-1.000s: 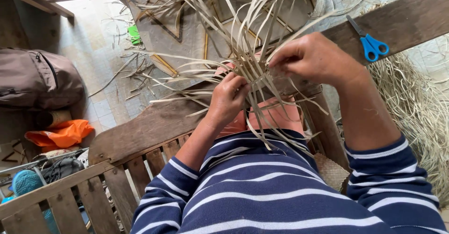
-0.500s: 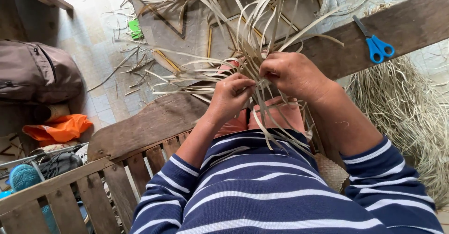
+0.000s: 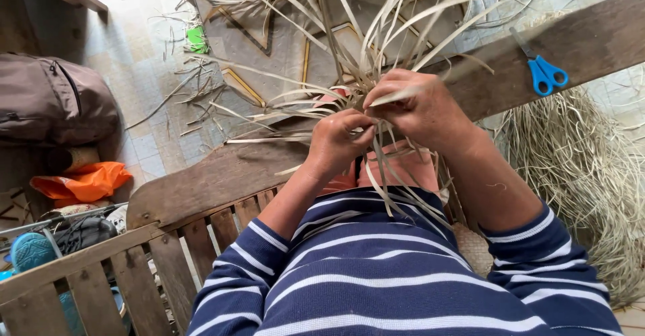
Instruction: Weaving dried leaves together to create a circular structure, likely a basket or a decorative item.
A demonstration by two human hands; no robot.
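Straw-coloured palm strips [image 3: 376,60] are fanning upward from the middle of the frame toward its top edge, their lower ends gathered between both hands just above the person's lap. The left hand [image 3: 339,141] is clenching around the bundled base of the strips, fingers curled in tight. The right hand [image 3: 420,111] is sitting just beside it — touching it — and pinching one flat strip between thumb and fingers. Loose ends are trailing down over the striped blue-and-white sleeves [image 3: 376,275].

Blue-handled scissors [image 3: 543,67] are lying on the wooden plank [image 3: 605,37] at the upper right, well apart from the hands. A heap of dried fibre [image 3: 584,175] is filling the right edge — a brown bag [image 3: 54,101] and orange cloth [image 3: 84,181] are resting at the left, beyond the slatted wooden bench [image 3: 134,255].
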